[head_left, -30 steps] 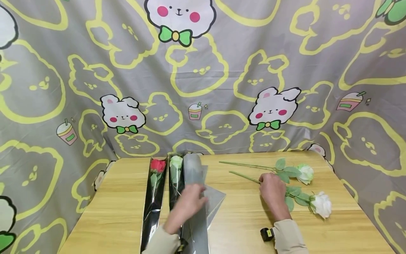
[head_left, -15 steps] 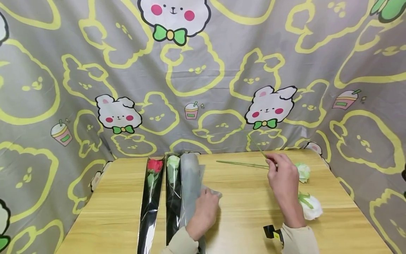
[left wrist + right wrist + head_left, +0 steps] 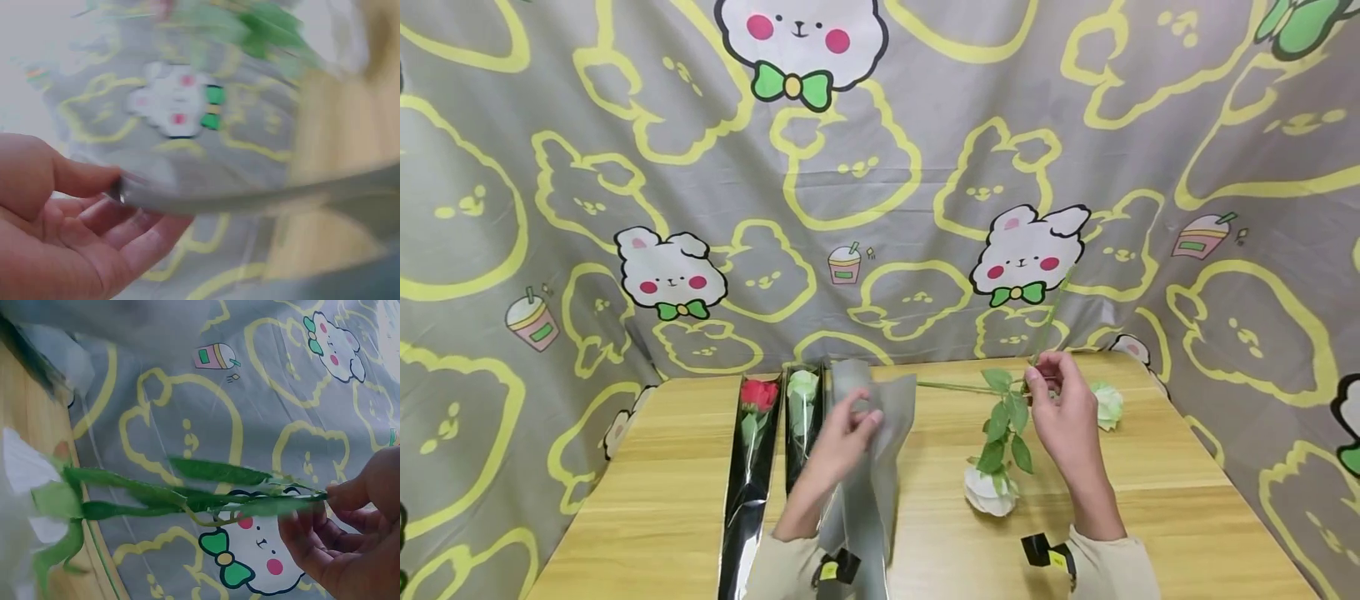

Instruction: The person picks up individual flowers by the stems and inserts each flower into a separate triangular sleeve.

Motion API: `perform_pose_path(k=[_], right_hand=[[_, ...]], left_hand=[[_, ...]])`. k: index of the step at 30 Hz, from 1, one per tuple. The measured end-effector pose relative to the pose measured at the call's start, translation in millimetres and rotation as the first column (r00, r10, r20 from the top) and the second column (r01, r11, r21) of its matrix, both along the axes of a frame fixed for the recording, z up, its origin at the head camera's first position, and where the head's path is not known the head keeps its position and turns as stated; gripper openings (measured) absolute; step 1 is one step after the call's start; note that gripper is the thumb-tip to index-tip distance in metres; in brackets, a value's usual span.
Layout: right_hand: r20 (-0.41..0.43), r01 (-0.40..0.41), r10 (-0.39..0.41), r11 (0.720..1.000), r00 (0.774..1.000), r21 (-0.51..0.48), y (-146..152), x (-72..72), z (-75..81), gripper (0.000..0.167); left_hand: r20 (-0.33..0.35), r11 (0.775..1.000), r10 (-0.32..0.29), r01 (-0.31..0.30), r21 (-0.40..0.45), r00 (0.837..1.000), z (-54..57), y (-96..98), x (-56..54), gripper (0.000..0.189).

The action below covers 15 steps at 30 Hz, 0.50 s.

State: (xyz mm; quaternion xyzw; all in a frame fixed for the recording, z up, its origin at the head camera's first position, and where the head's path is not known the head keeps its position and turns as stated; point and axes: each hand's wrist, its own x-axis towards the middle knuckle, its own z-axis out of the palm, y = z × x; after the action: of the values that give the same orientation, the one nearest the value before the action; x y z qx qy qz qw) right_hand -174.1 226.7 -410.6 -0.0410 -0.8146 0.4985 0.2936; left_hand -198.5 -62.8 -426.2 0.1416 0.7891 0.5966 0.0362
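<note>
My left hand [image 3: 842, 437] pinches the edge of a grey see-through flower wrapping sleeve [image 3: 887, 450] between thumb and fingers; the left wrist view shows that edge blurred beside the thumb [image 3: 87, 178]. Its mouth stands partly lifted off the table. My right hand [image 3: 1067, 408] holds a white artificial rose [image 3: 991, 490] by its stem, thumb against fingertips. The bloom hangs down to the left, and the bare stem end points up. In the right wrist view, green leaves [image 3: 212, 469] lie between the bloom and my fingers.
Left of the sleeve lie a wrapped red rose [image 3: 758, 396] and a wrapped pale green rose [image 3: 803, 385] in black-backed sleeves. Another pale rose [image 3: 1107, 406] lies behind my right hand, its stem pointing left. A patterned grey curtain [image 3: 880, 192] borders the wooden table [image 3: 955, 550].
My right hand has picked the white rose up off the table and turned it, bloom now to the left. My left hand has raised the edge of the grey sleeve.
</note>
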Motion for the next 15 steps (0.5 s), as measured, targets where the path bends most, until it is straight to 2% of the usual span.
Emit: perform_pose_path(k=[1,2,3,4,7,9,10,11,12,14,15], right_hand=[[0.007,-0.004,0.004,1.000,1.000,0.000,0,-0.1,-0.4,0.021],[0.011,-0.003,0.003,1.000,1.000,0.005,0,0.0,-0.9,0.022],[0.013,0.001,-0.001,1.000,1.000,0.011,0,0.1,-1.4,0.023],[0.009,0.005,-0.005,1.000,1.000,0.015,0,0.1,-1.8,0.024],[-0.004,0.031,-0.031,0.999,1.000,0.033,1,0.0,-3.1,0.024],[-0.006,0.039,-0.039,0.998,0.999,0.046,1,-0.5,-4.5,0.024],[-0.002,0.033,-0.033,0.998,0.999,0.046,1,-0.9,-5.4,0.024],[0.007,0.018,-0.018,0.999,1.000,0.039,1,-1.5,-6.0,0.024],[0.018,-0.007,0.007,1.000,1.000,0.023,1,-2.0,-6.3,0.025],[0.052,-0.068,0.069,0.998,0.996,-0.017,2,-3.5,-6.9,0.027],[0.071,-0.098,0.102,0.994,0.992,-0.048,2,-3.9,-6.5,0.028]], left_hand=[[0.042,0.995,0.014,-0.018,0.103,0.999,3.9,-4.0,-1.2,0.019],[0.091,0.977,0.025,-0.043,0.210,0.996,6.8,-7.7,-2.8,0.019],[0.143,0.941,0.031,-0.077,0.328,0.989,8.9,-10.6,-4.5,0.018],[0.178,0.892,0.036,-0.112,0.438,0.983,10.2,-13.1,-6.5,0.018],[0.257,0.702,0.026,-0.201,0.684,0.966,8.7,-18.6,-13.3,0.018],[0.272,0.601,-0.014,-0.210,0.771,0.962,5.1,-22.6,-16.6,0.022],[0.272,0.568,-0.035,-0.205,0.797,0.962,2.7,-25.0,-17.8,0.025],[0.269,0.541,-0.059,-0.196,0.818,0.961,0.4,-27.5,-18.3,0.028],[0.264,0.525,-0.083,-0.183,0.831,0.961,-1.6,-30.1,-18.8,0.033],[0.239,0.510,-0.124,-0.145,0.848,0.963,-4.5,-34.4,-19.9,0.042],[0.225,0.514,-0.132,-0.128,0.848,0.965,-5.4,-36.0,-20.7,0.047]])
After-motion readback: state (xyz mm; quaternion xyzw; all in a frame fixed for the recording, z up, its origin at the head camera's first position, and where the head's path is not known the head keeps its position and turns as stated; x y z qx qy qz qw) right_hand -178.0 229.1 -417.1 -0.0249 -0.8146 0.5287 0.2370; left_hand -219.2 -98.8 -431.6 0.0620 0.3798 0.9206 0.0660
